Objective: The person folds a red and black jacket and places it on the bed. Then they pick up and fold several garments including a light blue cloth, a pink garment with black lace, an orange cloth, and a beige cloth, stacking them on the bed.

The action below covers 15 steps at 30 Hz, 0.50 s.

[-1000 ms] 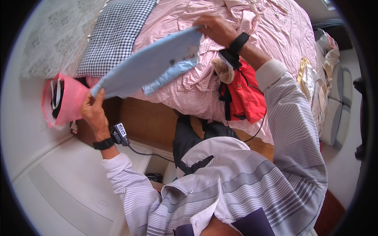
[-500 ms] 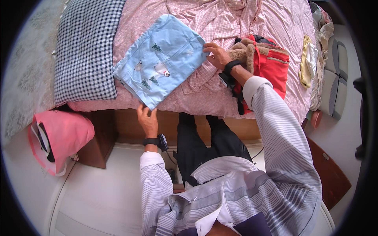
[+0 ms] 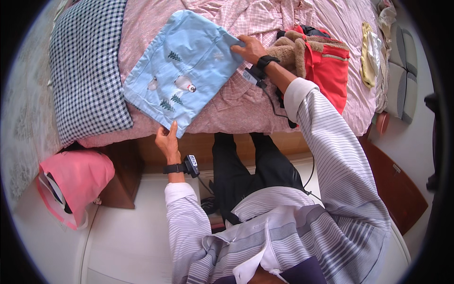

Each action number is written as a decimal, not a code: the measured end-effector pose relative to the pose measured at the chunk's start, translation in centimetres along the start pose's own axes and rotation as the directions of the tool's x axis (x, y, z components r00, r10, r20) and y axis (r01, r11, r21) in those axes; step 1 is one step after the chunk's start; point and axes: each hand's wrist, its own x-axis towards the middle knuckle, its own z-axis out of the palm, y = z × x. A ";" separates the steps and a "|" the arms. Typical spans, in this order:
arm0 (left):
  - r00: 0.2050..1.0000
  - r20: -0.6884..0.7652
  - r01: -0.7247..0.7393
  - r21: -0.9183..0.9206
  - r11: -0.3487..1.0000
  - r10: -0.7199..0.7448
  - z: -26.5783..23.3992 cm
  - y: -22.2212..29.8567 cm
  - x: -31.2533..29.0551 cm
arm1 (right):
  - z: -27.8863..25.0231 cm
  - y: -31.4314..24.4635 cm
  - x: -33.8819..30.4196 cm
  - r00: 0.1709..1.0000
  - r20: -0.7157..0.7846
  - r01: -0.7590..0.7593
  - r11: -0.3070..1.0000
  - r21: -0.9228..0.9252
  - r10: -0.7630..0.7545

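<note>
A light blue cloth [image 3: 198, 61], printed with dark trees and small white birds, is spread out in front of me over the pink bed. My left hand [image 3: 168, 142] pinches its near corner at the bed's edge, thumb on top. At the right corner, my right hand [image 3: 250, 49] grips the fabric between thumb and fingers, with some fingers hidden under it. The cloth looks fairly flat, with shallow creases. Just right of my right hand lies a red garment [image 3: 331, 78] with brown fleece lining.
A checked pillow [image 3: 87, 66] lies at the left of the pink bed [image 3: 250, 120]. Below it a pink bag [image 3: 80, 184] hangs beside a brown wooden cabinet [image 3: 124, 175]. Yellow fabric [image 3: 366, 57] lies near the right edge. Cables run from the devices on both wrists.
My right hand has turned and closed on the right corner, showing its wrist device. My left thumb now lies over the near corner. The cloth sits slightly farther left in the view.
</note>
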 end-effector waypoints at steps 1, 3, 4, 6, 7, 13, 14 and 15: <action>1.000 0.016 0.009 0.022 1.000 -0.009 -0.1 0.1 0.2 | 0.2 -0.6 -0.6 0.997 -0.048 0.051 0.998 -0.033 -0.053; 1.000 0.006 -0.003 0.060 0.998 0.002 0.0 0.0 0.5 | 1.2 -2.1 -2.4 0.931 -0.208 0.306 0.952 -0.003 -0.300; 1.000 -0.013 -0.017 0.066 0.998 0.018 0.0 0.0 0.5 | 1.8 -2.9 -3.3 0.901 -0.238 0.368 0.929 -0.026 -0.364; 0.999 -0.045 -0.024 0.076 0.997 0.027 0.3 -0.1 0.4 | 2.9 -4.1 -4.7 0.838 -0.227 0.496 0.866 -0.062 -0.496; 0.998 -0.039 -0.037 0.064 0.997 0.039 0.4 -0.2 0.3 | 3.6 -4.6 -5.3 0.858 -0.197 0.475 0.879 -0.043 -0.474; 0.999 0.042 -0.018 -0.090 0.996 0.022 0.4 -0.2 0.2 | 5.0 -3.8 -5.7 0.894 -0.242 0.392 0.920 0.018 -0.376; 0.998 0.056 -0.015 -0.103 0.995 0.021 0.3 -0.1 0.3 | 4.9 -3.3 -5.3 0.906 -0.278 0.341 0.939 0.034 -0.319; 0.997 0.078 0.000 -0.142 0.990 0.011 0.3 -0.1 0.3 | 4.6 -2.7 -4.7 0.914 -0.311 0.289 0.956 0.049 -0.261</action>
